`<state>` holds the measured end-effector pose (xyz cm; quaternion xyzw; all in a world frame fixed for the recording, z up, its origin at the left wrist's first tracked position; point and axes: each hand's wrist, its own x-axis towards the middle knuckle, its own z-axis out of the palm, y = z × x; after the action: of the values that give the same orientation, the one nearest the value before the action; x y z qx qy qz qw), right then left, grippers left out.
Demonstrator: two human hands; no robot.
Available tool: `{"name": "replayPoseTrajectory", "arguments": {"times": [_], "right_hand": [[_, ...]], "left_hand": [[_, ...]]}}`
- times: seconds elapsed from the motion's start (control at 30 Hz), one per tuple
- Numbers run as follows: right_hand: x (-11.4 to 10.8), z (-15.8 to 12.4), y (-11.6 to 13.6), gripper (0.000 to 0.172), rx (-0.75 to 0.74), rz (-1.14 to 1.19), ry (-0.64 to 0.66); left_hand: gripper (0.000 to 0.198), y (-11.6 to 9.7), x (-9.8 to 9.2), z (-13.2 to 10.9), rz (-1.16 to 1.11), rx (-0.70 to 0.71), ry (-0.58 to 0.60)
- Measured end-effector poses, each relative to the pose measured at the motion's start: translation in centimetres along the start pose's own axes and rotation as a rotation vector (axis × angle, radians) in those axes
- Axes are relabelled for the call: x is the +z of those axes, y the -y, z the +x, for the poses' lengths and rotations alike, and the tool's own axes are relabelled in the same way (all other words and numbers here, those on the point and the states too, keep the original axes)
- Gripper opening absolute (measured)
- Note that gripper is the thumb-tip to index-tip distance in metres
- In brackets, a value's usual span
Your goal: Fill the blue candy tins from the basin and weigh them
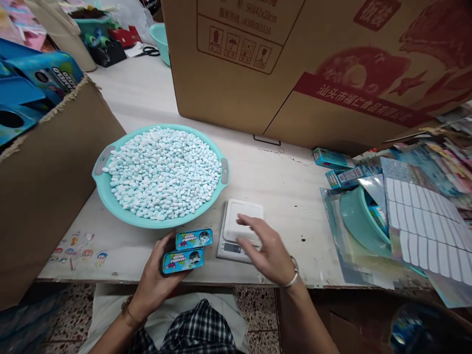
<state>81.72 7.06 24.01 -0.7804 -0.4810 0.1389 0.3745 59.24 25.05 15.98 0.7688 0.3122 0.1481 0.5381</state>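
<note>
My left hand [155, 280] is closed around two small blue tins [183, 260] at the near table edge, one stacked just behind the other. My right hand [267, 250] reaches out flat with fingers spread over a small white digital scale [239, 216], its fingertips on or just above the platform. Behind the tins stands a wide teal basin [105, 189] heaped with several white and pale blue candies [162, 172].
A big cardboard box [313, 64] fills the back of the table. Another open box [47, 187] with blue packages stands at the left. Shiny sticker sheets [424, 221], a teal bowl [354, 216] and small blue cartons [332, 158] lie at the right.
</note>
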Motion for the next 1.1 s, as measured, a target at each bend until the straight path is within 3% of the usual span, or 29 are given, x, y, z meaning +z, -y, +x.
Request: {"name": "replayPoseTrajectory", "arguments": {"times": [0.13, 0.27, 0.33, 0.43, 0.6, 0.77, 0.87, 0.97, 1.1], "right_hand": [[4.3, 1.4, 2.2, 0.064, -0.200, -0.060, 0.227], [6.9, 2.2, 2.2, 0.050, -0.192, -0.113, 0.225], [6.2, 2.0, 2.1, 0.045, -0.187, -0.077, 0.176], [2.7, 1.1, 2.0, 0.044, -0.135, -0.015, 0.048], [-2.7, 0.0, -0.4, 0.036, -0.015, -0.116, -0.087], [-2.8, 0.2, -4.4, 0.035, 0.037, -0.087, -0.085], [-2.8, -0.4, -5.2, 0.055, 0.092, 0.054, -0.118], [-3.9, -2.2, -5.8, 0.072, 0.199, 0.138, -0.264], [-5.1, -6.0, -7.6, 0.047, 0.397, 0.180, -0.495]], "left_hand": [[0.058, 0.4, -0.5, -0.3, 0.026, 0.102, 0.017], [0.044, 1.4, -1.9, -1.3, -0.018, 0.116, 0.012], [0.037, 1.9, -2.7, -1.9, -0.037, 0.084, -0.041], [0.037, 2.6, -3.3, -2.4, -0.074, 0.035, -0.138], [0.046, 2.5, -2.2, -1.4, -0.112, -0.011, -0.189], [0.049, 1.5, -0.5, 0.7, -0.092, -0.004, -0.181], [0.058, 0.8, -0.4, 1.0, -0.048, -0.007, -0.186], [0.072, 0.5, -1.0, 0.2, 0.009, -0.011, -0.219], [0.076, 0.6, -2.1, -1.9, 0.059, -0.084, -0.265]]}}
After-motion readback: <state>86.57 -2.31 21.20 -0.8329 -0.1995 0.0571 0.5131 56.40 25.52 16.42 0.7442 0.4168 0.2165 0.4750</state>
